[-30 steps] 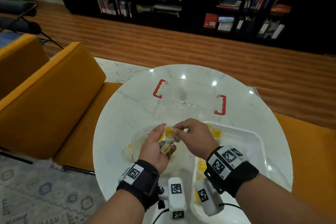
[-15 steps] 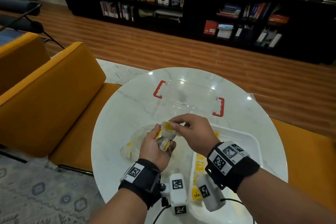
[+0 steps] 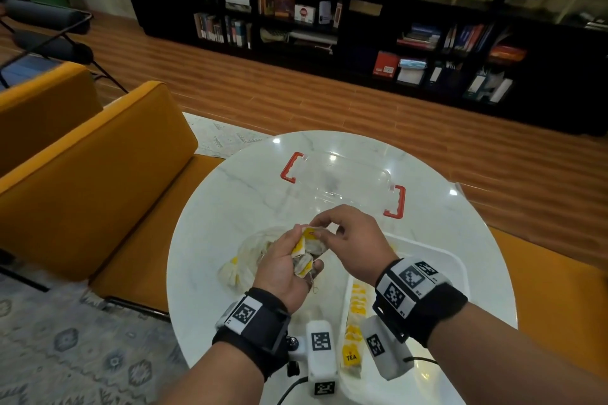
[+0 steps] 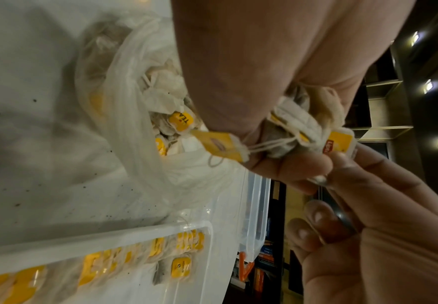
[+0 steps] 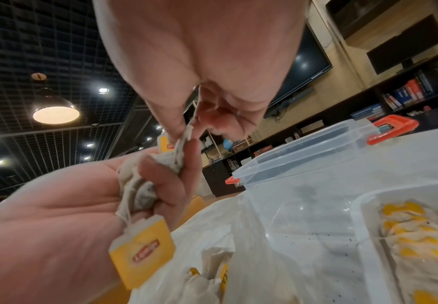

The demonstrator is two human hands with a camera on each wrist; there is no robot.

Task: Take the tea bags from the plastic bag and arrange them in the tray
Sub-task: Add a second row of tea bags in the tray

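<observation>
My left hand (image 3: 283,265) was curled around a small bunch of tea bags (image 3: 307,251), their strings and yellow tags (image 5: 142,253) hanging out past my palm. My right hand (image 3: 353,237) met it from the right, thumb and forefinger pinching the paper edge of the topmost bag in that bunch (image 5: 184,136), while my other fingers (image 4: 318,216) stayed loosely bent and held nothing. Both hands hung above the near middle of the round marble tabletop (image 3: 230,194).

The plastic bag (image 3: 245,258) lay crumpled on the tabletop just left of and under my left hand, its mouth open toward me, with more tea bags (image 4: 178,121) heaped inside. The white tray (image 3: 457,260) sat at the near right edge of the tabletop, and a row of tea bags (image 3: 353,325) lay overlapping along its left side, yellow tags up. Beyond my hands, toward the far edge, stood a clear container (image 3: 345,181) with red latches (image 3: 289,168) at either end. Fine dark specks (image 4: 18,204) dotted the marble beside the bag. An orange sofa (image 3: 85,181) stood beyond the left edge of the table.
</observation>
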